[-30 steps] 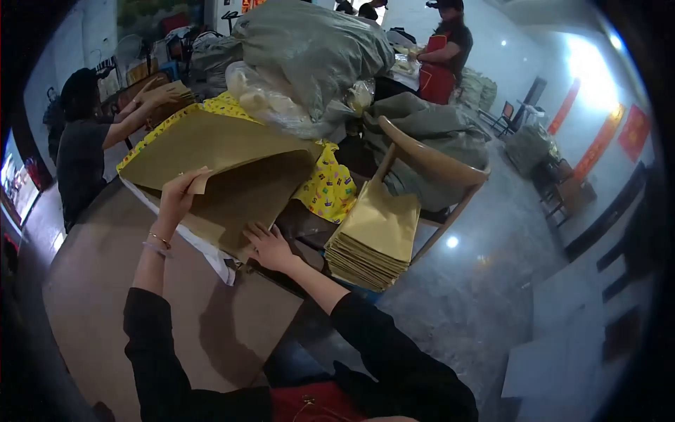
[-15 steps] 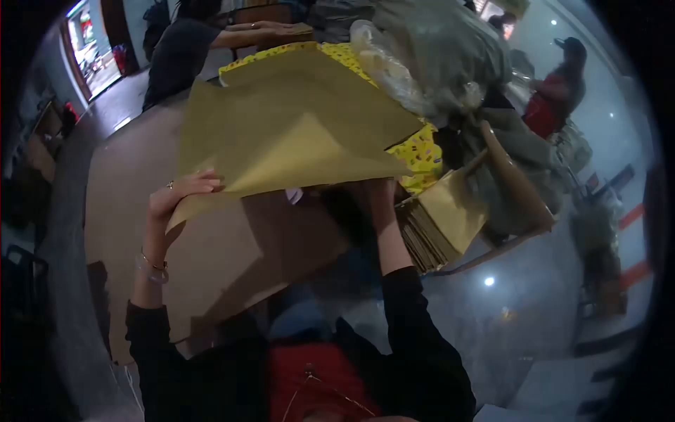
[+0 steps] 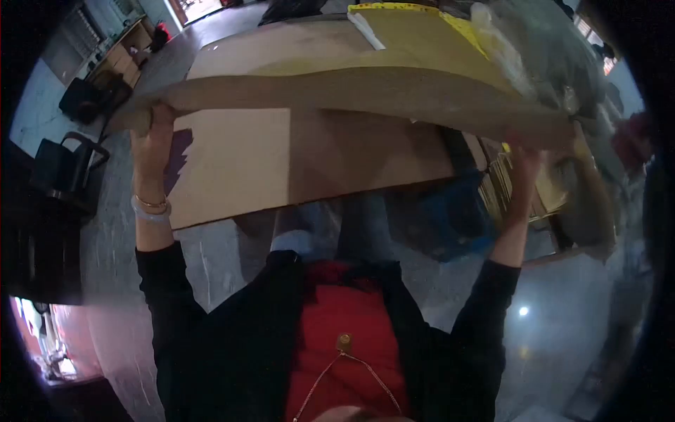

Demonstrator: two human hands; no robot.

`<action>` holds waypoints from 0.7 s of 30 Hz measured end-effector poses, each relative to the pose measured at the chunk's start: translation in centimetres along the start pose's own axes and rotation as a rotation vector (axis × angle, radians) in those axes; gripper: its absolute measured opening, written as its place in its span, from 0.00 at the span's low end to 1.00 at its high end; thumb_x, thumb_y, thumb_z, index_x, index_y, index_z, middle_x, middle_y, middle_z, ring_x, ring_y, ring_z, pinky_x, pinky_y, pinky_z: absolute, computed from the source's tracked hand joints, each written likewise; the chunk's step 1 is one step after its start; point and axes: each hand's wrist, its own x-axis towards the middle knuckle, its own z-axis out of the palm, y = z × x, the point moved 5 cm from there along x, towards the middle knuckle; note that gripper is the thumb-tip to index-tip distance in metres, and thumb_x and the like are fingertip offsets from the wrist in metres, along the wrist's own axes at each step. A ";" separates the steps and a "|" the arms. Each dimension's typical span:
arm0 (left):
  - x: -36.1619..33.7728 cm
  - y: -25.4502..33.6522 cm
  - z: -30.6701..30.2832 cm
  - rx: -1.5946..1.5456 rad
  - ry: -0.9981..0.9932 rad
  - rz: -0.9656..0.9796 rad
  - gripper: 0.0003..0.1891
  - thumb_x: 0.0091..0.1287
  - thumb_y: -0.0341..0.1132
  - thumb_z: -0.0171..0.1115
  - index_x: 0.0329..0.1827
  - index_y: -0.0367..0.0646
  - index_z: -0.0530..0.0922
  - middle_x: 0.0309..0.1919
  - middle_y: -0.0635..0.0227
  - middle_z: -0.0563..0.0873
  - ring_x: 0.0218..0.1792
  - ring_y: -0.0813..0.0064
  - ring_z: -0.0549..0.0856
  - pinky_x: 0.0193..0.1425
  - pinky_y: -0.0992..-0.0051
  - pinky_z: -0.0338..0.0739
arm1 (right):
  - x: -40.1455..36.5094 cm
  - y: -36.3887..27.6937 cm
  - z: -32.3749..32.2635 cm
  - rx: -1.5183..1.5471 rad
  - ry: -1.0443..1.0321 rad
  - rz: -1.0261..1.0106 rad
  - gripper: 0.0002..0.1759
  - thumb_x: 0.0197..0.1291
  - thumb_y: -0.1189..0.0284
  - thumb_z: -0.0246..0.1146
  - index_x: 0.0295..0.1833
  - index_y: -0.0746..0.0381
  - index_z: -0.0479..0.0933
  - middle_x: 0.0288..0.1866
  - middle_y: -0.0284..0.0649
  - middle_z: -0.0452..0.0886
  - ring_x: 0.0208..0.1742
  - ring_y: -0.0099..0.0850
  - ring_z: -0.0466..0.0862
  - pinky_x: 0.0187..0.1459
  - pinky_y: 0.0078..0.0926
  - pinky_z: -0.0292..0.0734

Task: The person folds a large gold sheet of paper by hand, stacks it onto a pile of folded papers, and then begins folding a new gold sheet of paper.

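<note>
A wide sheet of brown paper (image 3: 351, 88) is stretched between my hands, raised over a cardboard-covered work surface (image 3: 239, 155) and seen almost edge-on. My left hand (image 3: 151, 133) grips the sheet's left end, fingers partly hidden by the fold there. At the opposite end my right hand (image 3: 524, 151) is closed on the paper, its fingers blurred and mostly behind the edge. A stack of folded brown paper pieces (image 3: 499, 183) stands beside my right wrist. Beyond the raised sheet lies more brown paper (image 3: 436, 35) over a yellow patterned sheet (image 3: 394, 8).
A large bulging plastic bag (image 3: 555, 49) sits at the back right. Under the surface is something blue (image 3: 457, 218). Dark chairs (image 3: 60, 165) and a wooden drawer unit (image 3: 123, 63) stand on the left. A blurred red shape (image 3: 633, 137) is at the far right.
The brown paper sheet has come off the yellow patterned sheet and is pulled toward me, spread wide. My hands have moved farther apart. The view has swung left, and the co-worker's arms are gone.
</note>
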 end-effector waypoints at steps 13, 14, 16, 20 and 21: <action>10.8 -6.0 -17.9 -0.818 0.080 -0.674 0.23 0.71 0.47 0.57 0.58 0.36 0.74 0.49 0.67 0.82 0.48 0.73 0.81 0.53 0.74 0.76 | 8.0 -7.7 -2.6 -0.085 0.070 -0.507 0.16 0.59 0.67 0.66 0.51 0.61 0.81 0.48 0.40 0.84 0.47 0.33 0.83 0.52 0.35 0.77; 11.8 -6.2 -17.3 -0.835 0.058 -0.671 0.23 0.71 0.47 0.57 0.58 0.36 0.74 0.49 0.67 0.82 0.48 0.74 0.81 0.53 0.74 0.76 | 8.0 -7.4 -3.7 -0.104 0.085 -0.501 0.16 0.59 0.67 0.66 0.51 0.61 0.80 0.48 0.40 0.84 0.47 0.33 0.83 0.52 0.35 0.76; 13.4 -6.4 -15.8 -0.877 0.014 -0.665 0.24 0.71 0.47 0.57 0.59 0.36 0.74 0.50 0.67 0.82 0.48 0.74 0.81 0.53 0.74 0.76 | 7.9 -6.9 -6.0 -0.152 0.113 -0.490 0.16 0.59 0.67 0.66 0.52 0.61 0.80 0.48 0.40 0.83 0.48 0.33 0.82 0.52 0.35 0.76; 16.7 -7.6 -11.1 -0.965 -0.093 -0.660 0.25 0.70 0.48 0.57 0.60 0.36 0.74 0.50 0.66 0.81 0.49 0.74 0.81 0.53 0.75 0.76 | 8.1 -6.2 -10.1 -0.256 0.154 -0.454 0.16 0.59 0.68 0.65 0.52 0.62 0.80 0.49 0.41 0.83 0.48 0.33 0.82 0.53 0.35 0.76; 17.3 -8.5 -10.2 -0.970 -0.121 -0.665 0.25 0.70 0.48 0.57 0.60 0.36 0.73 0.51 0.66 0.81 0.49 0.74 0.80 0.54 0.75 0.76 | 8.6 -6.0 -10.0 -0.267 0.155 -0.445 0.16 0.59 0.68 0.65 0.52 0.62 0.80 0.49 0.41 0.83 0.48 0.33 0.82 0.53 0.34 0.76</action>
